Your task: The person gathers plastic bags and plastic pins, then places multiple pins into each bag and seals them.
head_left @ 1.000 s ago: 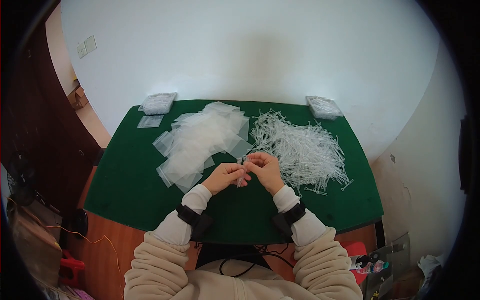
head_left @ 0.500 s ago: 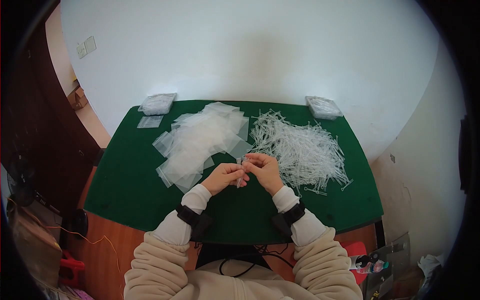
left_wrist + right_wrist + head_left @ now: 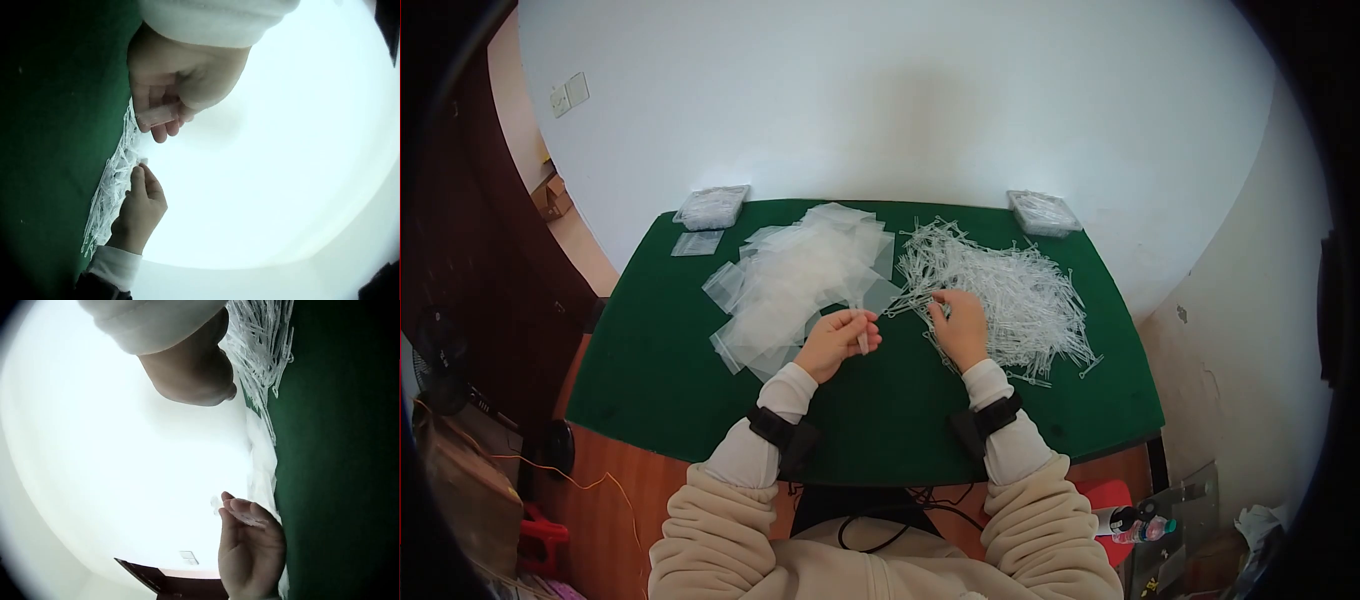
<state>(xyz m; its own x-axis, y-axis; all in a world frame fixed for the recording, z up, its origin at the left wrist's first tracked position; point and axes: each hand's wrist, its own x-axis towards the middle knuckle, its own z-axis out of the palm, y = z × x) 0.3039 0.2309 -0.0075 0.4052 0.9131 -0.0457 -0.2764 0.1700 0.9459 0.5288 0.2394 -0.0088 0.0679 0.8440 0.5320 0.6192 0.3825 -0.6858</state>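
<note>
My left hand (image 3: 858,330) hovers over the green table (image 3: 650,380) and pinches a small clear bag (image 3: 863,344) between thumb and fingers; the left wrist view shows the bag (image 3: 156,115) in the curled fingers. My right hand (image 3: 941,303) has its fingertips at the near edge of a big pile of clear plastic sticks (image 3: 1015,290) and seems to pinch one stick there. From the right wrist view, the sticks (image 3: 262,337) lie just beyond that hand, and the left hand (image 3: 250,550) is apart from it.
A loose heap of clear bags (image 3: 800,275) lies left of the sticks. Two clear trays stand at the back corners, one left (image 3: 713,207) and one right (image 3: 1045,212), with a single flat bag (image 3: 697,243) near the left one. A white wall rises behind.
The hands were together at the table's middle, both on a thin clear item. The right hand has let go and moved right and forward to the stick pile; the left hand keeps the bag.
</note>
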